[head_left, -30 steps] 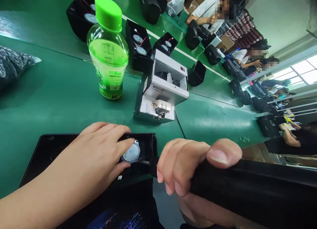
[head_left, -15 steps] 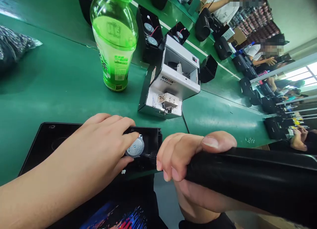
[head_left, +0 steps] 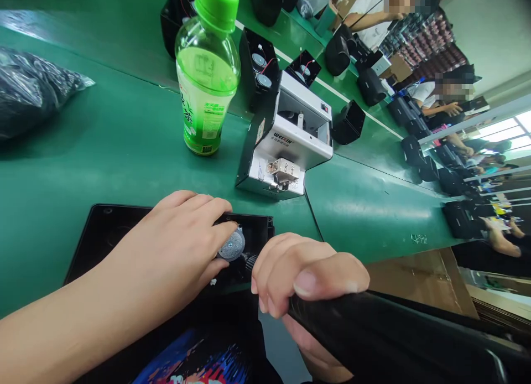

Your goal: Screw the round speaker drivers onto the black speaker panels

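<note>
My left hand [head_left: 186, 240] lies over a black plastic speaker housing [head_left: 102, 221], its thumb and index finger closed around a round silver speaker driver [head_left: 233, 245] set inside. Wrapped in my right hand [head_left: 302, 273] is a thick black electric screwdriver [head_left: 385, 328], tilted so its ribbed front collar points at the right side of the driver. The collar comes close to the driver; the bit's tip is too dark to make out. A small white scrap [head_left: 213, 282] rests at the housing's near edge.
A silver screw feeder [head_left: 305, 126] stands behind the housing. Left of it is a green-capped drink bottle [head_left: 207, 96]. A dark plastic bag [head_left: 37, 91] lies at the far left of the green table [head_left: 124, 151]. Black speaker housings [head_left: 259, 68] and people at work are farther off.
The screwdriver's rear has swung downward, and its ribbed collar now shows beside the driver. My left hand keeps its hold. The view has shifted slightly.
</note>
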Motion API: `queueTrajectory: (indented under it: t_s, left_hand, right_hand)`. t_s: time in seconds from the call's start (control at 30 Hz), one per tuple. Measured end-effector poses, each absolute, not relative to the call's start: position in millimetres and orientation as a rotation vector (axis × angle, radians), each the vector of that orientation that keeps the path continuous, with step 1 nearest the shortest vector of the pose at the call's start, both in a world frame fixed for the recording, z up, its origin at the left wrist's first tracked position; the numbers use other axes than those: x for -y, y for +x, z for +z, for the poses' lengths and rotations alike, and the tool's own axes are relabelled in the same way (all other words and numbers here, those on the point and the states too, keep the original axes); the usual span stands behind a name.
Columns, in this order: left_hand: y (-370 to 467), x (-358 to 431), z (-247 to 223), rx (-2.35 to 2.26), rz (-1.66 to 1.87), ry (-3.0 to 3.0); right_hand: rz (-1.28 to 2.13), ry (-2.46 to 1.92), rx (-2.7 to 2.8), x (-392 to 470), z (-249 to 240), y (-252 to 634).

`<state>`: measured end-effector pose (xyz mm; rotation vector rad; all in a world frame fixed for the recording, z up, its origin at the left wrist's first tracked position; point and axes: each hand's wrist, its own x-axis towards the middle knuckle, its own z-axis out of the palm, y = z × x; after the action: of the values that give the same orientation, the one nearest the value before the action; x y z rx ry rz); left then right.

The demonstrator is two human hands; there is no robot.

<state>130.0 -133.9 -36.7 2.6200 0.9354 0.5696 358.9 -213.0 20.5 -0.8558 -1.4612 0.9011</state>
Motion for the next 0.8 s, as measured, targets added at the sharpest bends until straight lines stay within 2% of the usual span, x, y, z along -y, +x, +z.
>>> queueTrajectory:
  t_s: [0.23, 0.4, 0.57, 0.8]
  left_hand:
    - [128.9, 131.1, -37.7, -0.921, 0.594, 2.654]
    - [125.9, 130.9, -44.6, -0.927, 0.605, 2.652]
    - [130.2, 131.8, -44.2, -0.894, 0.636, 2.754]
    - [126.3, 154.7, -49.2, -0.952, 0.829, 2.869]
  right_hand:
    - [0.852, -0.858, 1.302, 215.3, 15.0, 348.1]
    - [0.863, -0.78, 1.116, 203.0, 46.9, 363.2]
    - [0.651, -0.68, 1.181, 144.4, 83.8, 391.8]
    - [0.696, -0.703, 1.324, 78.1, 67.0, 384.7]
